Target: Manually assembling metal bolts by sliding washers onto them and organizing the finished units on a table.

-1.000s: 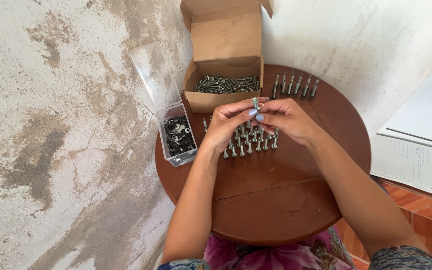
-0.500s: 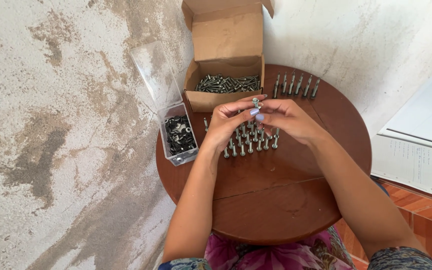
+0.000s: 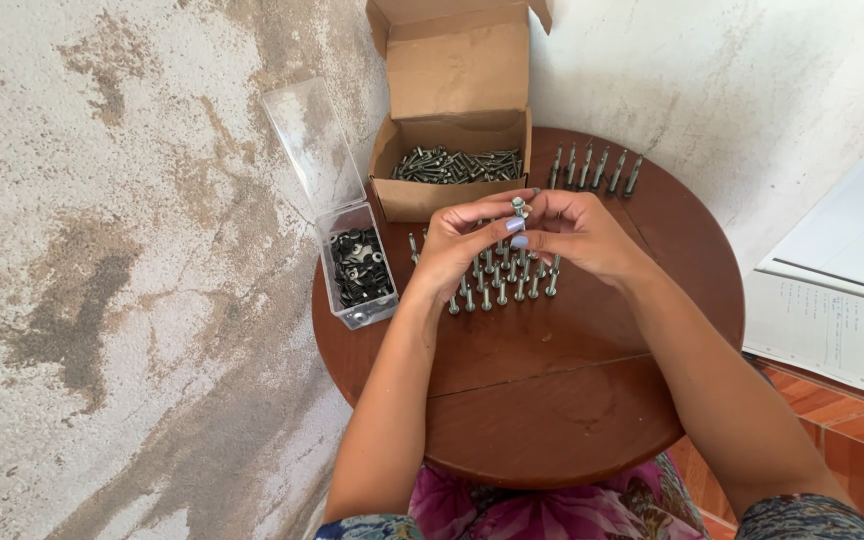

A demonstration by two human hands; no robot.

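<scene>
Both hands meet above the round brown wooden table [image 3: 552, 400], pinching one small metal bolt [image 3: 520, 207] between their fingertips. My left hand [image 3: 462, 245] grips it from the left, my right hand [image 3: 577, 230] from the right. Beneath the hands, several bolts stand upright in rows [image 3: 507, 285]. An open cardboard box [image 3: 452, 150] with loose bolts lies just beyond the hands. A clear plastic case [image 3: 357, 270] of dark nuts sits to the left, lid up.
A second row of upright bolts [image 3: 592, 168] stands at the table's far edge. The table is against a white wall. A lined notebook [image 3: 822, 330] lies on the red tile floor at right. The floor at left is stained concrete.
The hands stay together over the rows; the fingers have shifted slightly around the bolt.
</scene>
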